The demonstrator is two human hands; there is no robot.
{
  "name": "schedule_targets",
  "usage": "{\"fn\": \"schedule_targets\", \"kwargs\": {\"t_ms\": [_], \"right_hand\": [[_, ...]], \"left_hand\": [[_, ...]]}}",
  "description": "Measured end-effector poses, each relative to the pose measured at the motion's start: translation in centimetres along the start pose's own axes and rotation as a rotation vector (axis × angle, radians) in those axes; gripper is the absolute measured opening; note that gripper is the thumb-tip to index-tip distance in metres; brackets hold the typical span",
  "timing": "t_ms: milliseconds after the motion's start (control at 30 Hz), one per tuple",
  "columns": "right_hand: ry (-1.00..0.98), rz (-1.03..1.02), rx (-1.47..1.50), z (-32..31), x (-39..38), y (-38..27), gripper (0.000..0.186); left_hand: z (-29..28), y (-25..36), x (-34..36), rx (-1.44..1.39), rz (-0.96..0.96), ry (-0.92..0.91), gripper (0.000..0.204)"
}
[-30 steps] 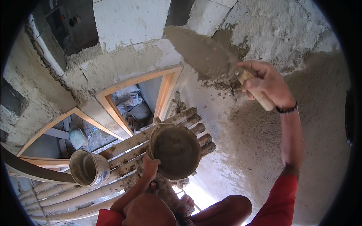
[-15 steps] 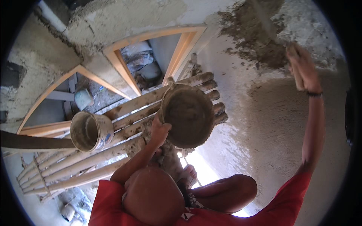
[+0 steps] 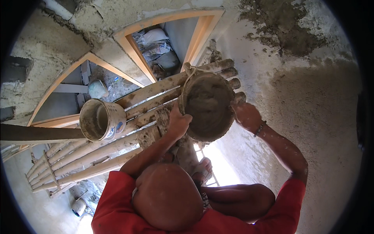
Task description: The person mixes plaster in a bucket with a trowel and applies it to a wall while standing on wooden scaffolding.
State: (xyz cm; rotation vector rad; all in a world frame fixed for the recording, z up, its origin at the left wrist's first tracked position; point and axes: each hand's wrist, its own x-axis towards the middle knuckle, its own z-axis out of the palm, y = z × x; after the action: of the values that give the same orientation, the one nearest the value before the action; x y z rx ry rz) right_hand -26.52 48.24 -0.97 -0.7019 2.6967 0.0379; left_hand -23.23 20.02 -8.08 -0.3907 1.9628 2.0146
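Observation:
A mud-caked bucket [image 3: 186,133] with a rope handle [image 3: 189,71] sits over the ends of the log poles, with wet grey-brown mortar [image 3: 208,102] inside. My left hand [image 3: 179,122] is closed on its near left rim, thumb toward the inside. At the opposite rim my right hand [image 3: 248,116] is closed in a fist, with its fingertips at the bucket's edge. Whatever it holds is hidden; no blade shows. Up at the right, a patch of dark wet mortar [image 3: 286,25] clings to the pale wall [image 3: 307,128].
A second dirty white bucket [image 3: 119,117] stands left on the log platform [image 3: 93,154], which has gaps between its poles. Wooden arched window frames [image 3: 134,58] lie beyond. A curved beam [image 3: 43,133] enters from the left. Bright light shows below the platform beside my bent knee [image 3: 257,195].
My right hand has come down from the wall patch to the bucket's right rim. The trowel-like tool seen in it earlier no longer shows. My left hand still grips the bucket; the whole view has shifted slightly.

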Motion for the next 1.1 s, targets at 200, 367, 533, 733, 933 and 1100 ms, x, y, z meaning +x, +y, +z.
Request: {"fn": "schedule_targets", "kwargs": {"t_ms": [200,367,533,733,933,1100], "right_hand": [[-0.084,0.031,0.445,3.3,0.3,-3.0,0.034],[0.076,0.049,0.538,4.7,-2.8,-3.6,0.044],[0.100,0.062,0.452,4.3,-3.7,-2.6,0.043],[0.080,0.148,0.449,-5.8,-4.2,-2.1,0.043],[0.176,0.183,0.533,-20.3,-5.8,-1.6,0.042],[0.288,-0.035,0.635,-29.6,-5.9,0.4,0.041]], "left_hand": [[-0.1,-1.3,-1.1,0.109,0.077,0.024,0.069],[-1.3,0.1,-1.9,0.031,-0.033,-0.012,0.071],[-0.8,-0.4,-0.2,-0.032,0.042,0.056,0.067],[-1.4,-4.0,1.6,-0.128,0.049,0.037,0.067],[-0.2,-2.5,1.3,-0.192,0.026,-0.005,0.070],[-2.2,-2.7,1.3,-0.123,0.058,0.072,0.071]]}}
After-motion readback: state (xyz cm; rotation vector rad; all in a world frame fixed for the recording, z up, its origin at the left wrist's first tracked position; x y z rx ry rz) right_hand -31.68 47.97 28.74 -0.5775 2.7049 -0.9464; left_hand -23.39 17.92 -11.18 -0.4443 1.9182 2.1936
